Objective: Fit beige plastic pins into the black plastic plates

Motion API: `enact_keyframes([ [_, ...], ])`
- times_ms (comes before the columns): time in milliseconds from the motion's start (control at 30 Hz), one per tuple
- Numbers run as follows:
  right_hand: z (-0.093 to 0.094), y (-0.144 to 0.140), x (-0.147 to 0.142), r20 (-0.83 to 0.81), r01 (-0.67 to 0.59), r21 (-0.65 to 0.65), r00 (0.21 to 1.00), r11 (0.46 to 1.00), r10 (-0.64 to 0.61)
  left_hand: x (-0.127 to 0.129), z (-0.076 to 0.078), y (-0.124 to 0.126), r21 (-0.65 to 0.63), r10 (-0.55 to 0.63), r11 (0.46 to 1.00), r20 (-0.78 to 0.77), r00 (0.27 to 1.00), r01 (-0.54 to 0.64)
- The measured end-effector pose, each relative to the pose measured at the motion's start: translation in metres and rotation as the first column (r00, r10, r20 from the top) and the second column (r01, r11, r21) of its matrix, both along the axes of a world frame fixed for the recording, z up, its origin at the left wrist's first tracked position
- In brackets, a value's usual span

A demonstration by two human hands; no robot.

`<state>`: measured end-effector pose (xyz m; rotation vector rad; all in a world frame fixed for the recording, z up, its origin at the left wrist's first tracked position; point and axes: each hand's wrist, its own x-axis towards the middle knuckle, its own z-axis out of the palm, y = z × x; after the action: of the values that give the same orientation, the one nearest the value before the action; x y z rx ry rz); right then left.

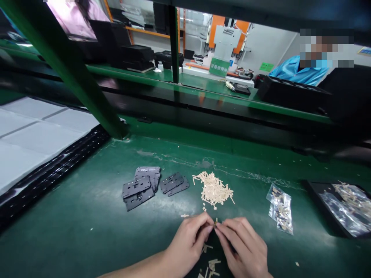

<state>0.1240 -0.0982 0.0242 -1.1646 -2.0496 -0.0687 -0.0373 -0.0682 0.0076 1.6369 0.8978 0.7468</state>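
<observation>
My left hand (188,243) and my right hand (245,245) meet fingertip to fingertip, low in the head view. Both are closed in a pinch on one small beige strip (216,220); most of it is hidden by the fingers. Just beyond them lies a heap of small beige pieces (214,189), flat and mostly narrow. A single beige strip (184,216) rests left of the fingertips. Between and below my hands, several more loose strips (213,265) are scattered on the green tabletop (87,239).
Dark flat plates with cutouts lie in two groups, one stack (139,189) left of a smaller pair (174,183). Clear bags of pieces (280,208) sit at right, beside a black tray (327,208). A green post (78,81) rises at left. Beyond a partition, a person in blue (301,71) sits.
</observation>
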Motion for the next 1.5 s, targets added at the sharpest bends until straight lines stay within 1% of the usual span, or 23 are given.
enact_keyframes([
  [133, -0.004, -0.003, -0.001, 0.048, 0.0, 0.017, 0.999, 1.0, -0.001, 0.001, -0.004, -0.003, 0.139, 0.0, 0.99, -0.055, 0.998, 0.008],
  [200, -0.005, -0.005, -0.002, 0.069, 0.011, 0.022, 0.998, 1.0, -0.012, 0.001, -0.005, -0.005, 0.167, -0.008, 0.986, -0.065, 0.998, 0.018],
  [267, -0.004, -0.006, -0.003, 0.067, 0.015, 0.012, 0.998, 1.0, -0.016, 0.002, -0.005, -0.005, 0.163, -0.016, 0.986, -0.059, 0.998, 0.026],
  [333, -0.002, -0.005, -0.003, 0.011, 0.007, -0.016, 1.0, 1.0, -0.007, 0.001, -0.002, -0.004, 0.115, -0.021, 0.993, -0.042, 0.999, 0.025],
  [367, 0.0, -0.004, -0.002, -0.034, 0.004, -0.037, 0.999, 0.999, -0.005, 0.0, 0.0, -0.003, 0.068, -0.025, 0.997, -0.022, 0.999, 0.027],
  [433, 0.003, 0.001, 0.002, -0.125, 0.011, -0.079, 0.992, 0.997, -0.021, -0.003, 0.004, 0.002, -0.059, -0.046, 0.997, 0.065, 0.997, 0.05],
  [467, 0.004, 0.003, 0.006, -0.153, 0.026, -0.097, 0.987, 0.995, -0.041, -0.005, 0.006, 0.006, -0.13, -0.06, 0.989, 0.13, 0.99, 0.077],
  [500, 0.003, 0.005, 0.01, -0.156, 0.05, -0.114, 0.985, 0.992, -0.067, -0.007, 0.006, 0.009, -0.2, -0.073, 0.973, 0.202, 0.977, 0.114],
  [567, 0.0, 0.009, 0.018, -0.09, 0.114, -0.135, 0.988, 0.984, -0.127, -0.01, 0.006, 0.016, -0.329, -0.087, 0.922, 0.34, 0.937, 0.205],
  [633, -0.004, 0.011, 0.023, -0.009, 0.15, -0.152, 0.988, 0.977, -0.153, -0.011, 0.005, 0.021, -0.434, -0.09, 0.85, 0.438, 0.894, 0.298],
  [667, -0.006, 0.01, 0.023, 0.001, 0.136, -0.159, 0.99, 0.978, -0.138, -0.011, 0.004, 0.023, -0.474, -0.091, 0.812, 0.472, 0.877, 0.34],
  [733, -0.005, 0.008, 0.02, -0.06, 0.045, -0.165, 0.997, 0.985, -0.055, -0.01, 0.002, 0.024, -0.522, -0.107, 0.75, 0.511, 0.853, 0.406],
  [833, 0.003, 0.002, 0.009, -0.193, -0.126, -0.128, 0.976, 0.984, 0.1, -0.009, 0.003, 0.023, -0.556, -0.149, 0.688, 0.52, 0.841, 0.465],
  [900, 0.007, -0.001, 0.003, -0.22, -0.203, -0.101, 0.959, 0.974, 0.177, -0.009, 0.005, 0.021, -0.569, -0.171, 0.662, 0.52, 0.837, 0.488],
  [1000, 0.009, -0.003, 0.0, -0.205, -0.259, -0.09, 0.95, 0.962, 0.236, -0.009, 0.008, 0.02, -0.571, -0.193, 0.641, 0.527, 0.827, 0.513],
  [1133, 0.006, -0.005, 0.001, -0.194, -0.26, -0.095, 0.952, 0.961, 0.238, -0.009, 0.007, 0.02, -0.558, -0.203, 0.645, 0.534, 0.821, 0.522],
  [1233, 0.005, -0.004, 0.002, -0.264, -0.244, -0.158, 0.944, 0.957, 0.197, -0.008, 0.001, 0.022, -0.53, -0.208, 0.688, 0.511, 0.834, 0.496],
  [1300, 0.007, -0.003, 0.003, -0.32, -0.224, -0.201, 0.935, 0.954, 0.153, -0.007, -0.001, 0.023, -0.511, -0.18, 0.719, 0.518, 0.836, 0.471],
  [1400, 0.009, -0.001, 0.006, -0.355, -0.18, -0.253, 0.931, 0.951, 0.081, -0.009, 0.003, 0.028, -0.501, -0.106, 0.745, 0.561, 0.821, 0.439],
  [1433, 0.009, 0.0, 0.007, -0.358, -0.162, -0.263, 0.932, 0.951, 0.06, -0.011, 0.007, 0.03, -0.489, -0.098, 0.762, 0.562, 0.822, 0.425],
  [1467, 0.009, 0.0, 0.008, -0.356, -0.149, -0.269, 0.933, 0.952, 0.046, -0.014, 0.012, 0.032, -0.462, -0.1, 0.795, 0.539, 0.836, 0.393],
  [1500, 0.009, 0.001, 0.009, -0.356, -0.138, -0.269, 0.934, 0.953, 0.035, -0.018, 0.018, 0.036, -0.419, -0.108, 0.843, 0.481, 0.87, 0.336],
])
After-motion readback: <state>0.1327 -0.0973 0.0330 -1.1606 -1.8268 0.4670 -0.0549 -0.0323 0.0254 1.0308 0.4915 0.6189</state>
